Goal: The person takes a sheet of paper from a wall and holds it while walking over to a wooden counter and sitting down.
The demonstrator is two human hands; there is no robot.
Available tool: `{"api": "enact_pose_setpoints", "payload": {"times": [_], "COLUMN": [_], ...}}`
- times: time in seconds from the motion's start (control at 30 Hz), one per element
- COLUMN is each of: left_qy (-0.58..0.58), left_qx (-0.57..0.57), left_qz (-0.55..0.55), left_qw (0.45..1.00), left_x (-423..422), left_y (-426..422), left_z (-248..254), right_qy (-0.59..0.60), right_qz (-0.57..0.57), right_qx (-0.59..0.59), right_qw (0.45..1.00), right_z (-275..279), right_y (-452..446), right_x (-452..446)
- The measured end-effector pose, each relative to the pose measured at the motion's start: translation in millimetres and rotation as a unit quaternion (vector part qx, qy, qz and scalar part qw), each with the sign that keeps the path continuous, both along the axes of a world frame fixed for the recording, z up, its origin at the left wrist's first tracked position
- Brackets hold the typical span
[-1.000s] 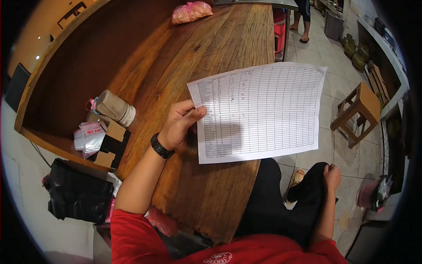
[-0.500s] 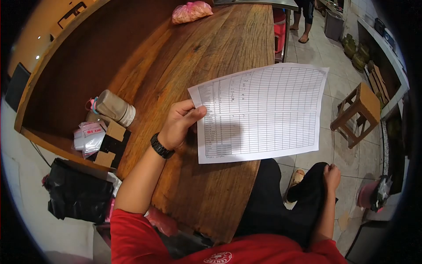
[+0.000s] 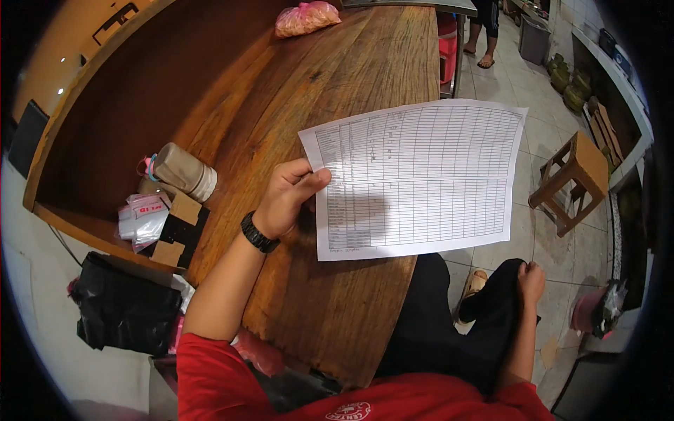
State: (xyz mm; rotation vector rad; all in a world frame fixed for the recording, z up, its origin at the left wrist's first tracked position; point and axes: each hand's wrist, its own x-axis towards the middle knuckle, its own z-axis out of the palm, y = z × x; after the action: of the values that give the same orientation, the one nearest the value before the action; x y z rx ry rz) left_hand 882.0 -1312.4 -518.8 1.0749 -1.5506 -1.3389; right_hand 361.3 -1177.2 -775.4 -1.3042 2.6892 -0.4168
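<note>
In my left hand (image 3: 286, 196) is a printed paper sheet (image 3: 421, 179), pinched at its left edge between thumb and fingers. The sheet carries a ruled table with many rows and columns, and a few handwritten marks stand near its top left. It is raised above the wooden table (image 3: 337, 302), tilted and slightly bowed, with a shadow across its lower left. My right hand (image 3: 531, 282) rests by my knee against the black trousers (image 3: 449, 330), its fingers curled in; no object shows in it.
Left on the table are a jar with a white lid (image 3: 184, 170) and plastic packets (image 3: 144, 216). A bag of pinkish food (image 3: 307, 19) lies at the far end. A wooden stool (image 3: 572, 182) stands on the tiled floor at right. Another person's legs (image 3: 483, 35) show behind.
Almost nothing differs. The paper sheet has shifted very slightly in my left hand's grip; my right hand stays by the knee.
</note>
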Motion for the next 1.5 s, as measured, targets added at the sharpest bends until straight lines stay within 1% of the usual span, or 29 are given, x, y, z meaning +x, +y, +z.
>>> {"api": "enact_pose_setpoints", "payload": {"times": [0.2, 0.3, 0.6, 1.3, 1.5], "left_qy": [-0.002, 0.014, -0.003, 0.014, 0.000], "left_qx": [0.002, -0.005, 0.007, 0.000, 0.008], "left_qz": [-0.001, -0.014, 0.002, -0.015, -0.006], "left_qw": [1.000, 1.000, 1.000, 1.000, 1.000], "left_x": [1.3, -2.2, 0.9, -1.8, 1.2], "left_y": [-0.7, 1.0, -0.4, 0.9, -0.7], "left_z": [-1.0, 2.2, -0.1, 2.5, -0.1], "right_qy": [-0.005, -0.001, -0.013, 0.002, 0.007], "right_qz": [-0.001, -0.003, 0.001, 0.007, 0.004], "right_qx": [-0.001, 0.000, -0.003, -0.002, -0.008], "right_qw": [1.000, 1.000, 1.000, 1.000, 1.000], "right_z": [4.0, 6.5, 7.3, 1.2, 2.4], "right_y": [0.2, 0.1, -0.6, -0.4, 0.4], "right_x": [2.0, 4.2, 4.1, 0.2, 2.1]}}
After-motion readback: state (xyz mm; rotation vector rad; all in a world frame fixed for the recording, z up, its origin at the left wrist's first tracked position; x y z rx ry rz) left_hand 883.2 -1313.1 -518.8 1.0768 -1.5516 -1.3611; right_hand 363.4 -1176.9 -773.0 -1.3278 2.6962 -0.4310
